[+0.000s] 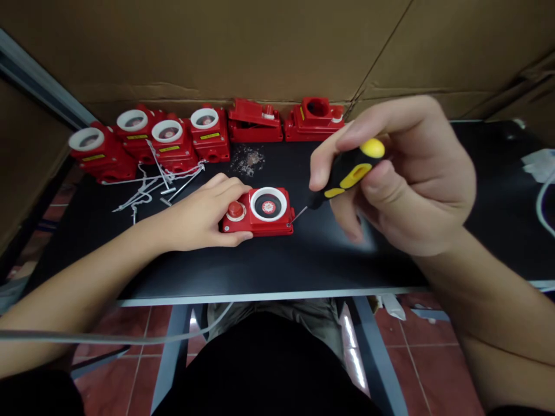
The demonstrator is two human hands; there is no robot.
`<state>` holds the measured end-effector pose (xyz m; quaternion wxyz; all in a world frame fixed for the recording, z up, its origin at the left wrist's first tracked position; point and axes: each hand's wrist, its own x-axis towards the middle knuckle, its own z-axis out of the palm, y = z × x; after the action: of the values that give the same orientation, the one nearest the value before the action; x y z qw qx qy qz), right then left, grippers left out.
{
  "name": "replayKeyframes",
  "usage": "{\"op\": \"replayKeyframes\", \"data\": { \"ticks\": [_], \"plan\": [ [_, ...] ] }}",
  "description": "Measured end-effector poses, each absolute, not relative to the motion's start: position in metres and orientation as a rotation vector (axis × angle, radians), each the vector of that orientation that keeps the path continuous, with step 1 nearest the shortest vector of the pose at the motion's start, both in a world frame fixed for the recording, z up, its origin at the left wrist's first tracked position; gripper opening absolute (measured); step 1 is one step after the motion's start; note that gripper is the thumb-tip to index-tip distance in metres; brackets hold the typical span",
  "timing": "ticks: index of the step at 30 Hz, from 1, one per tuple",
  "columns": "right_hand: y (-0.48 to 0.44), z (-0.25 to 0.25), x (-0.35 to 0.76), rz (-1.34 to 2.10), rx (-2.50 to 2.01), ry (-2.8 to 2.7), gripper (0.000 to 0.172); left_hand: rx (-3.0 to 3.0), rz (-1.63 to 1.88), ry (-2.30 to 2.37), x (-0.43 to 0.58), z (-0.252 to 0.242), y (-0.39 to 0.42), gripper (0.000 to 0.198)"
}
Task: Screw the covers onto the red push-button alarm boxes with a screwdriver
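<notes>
A red box with a white ring around a dark round window and a red push button lies flat on the black table. My left hand grips its left end, fingers over the far side and thumb along the near side. In my right hand is a screwdriver with a black and yellow handle, held between thumb and fingers. The screwdriver slants down to the left, its thin tip at the screw in the box's near right corner.
Several more red boxes stand along the cardboard wall; one has its lid tilted. White cords with small metal rods lie at left. Small shavings are scattered behind the box. A white cable lies at far right.
</notes>
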<state>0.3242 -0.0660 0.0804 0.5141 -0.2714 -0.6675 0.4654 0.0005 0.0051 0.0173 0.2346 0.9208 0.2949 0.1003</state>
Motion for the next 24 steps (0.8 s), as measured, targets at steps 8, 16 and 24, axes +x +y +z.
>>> {"op": "replayKeyframes", "data": {
  "ticks": [8,16,24],
  "plan": [
    [-0.051,0.077,0.311,1.084,-0.602,-1.630,0.071,2.523,0.278,0.815,0.000,0.017,0.005,0.074],
    [-0.027,0.049,0.335,0.871,-0.440,-1.681,0.066,2.520,0.304,0.804,-0.001,0.011,0.007,0.076],
    [-0.033,0.047,0.339,0.783,-0.397,-1.660,0.054,2.526,0.302,0.808,-0.001,0.012,0.006,0.074]
  ]
}}
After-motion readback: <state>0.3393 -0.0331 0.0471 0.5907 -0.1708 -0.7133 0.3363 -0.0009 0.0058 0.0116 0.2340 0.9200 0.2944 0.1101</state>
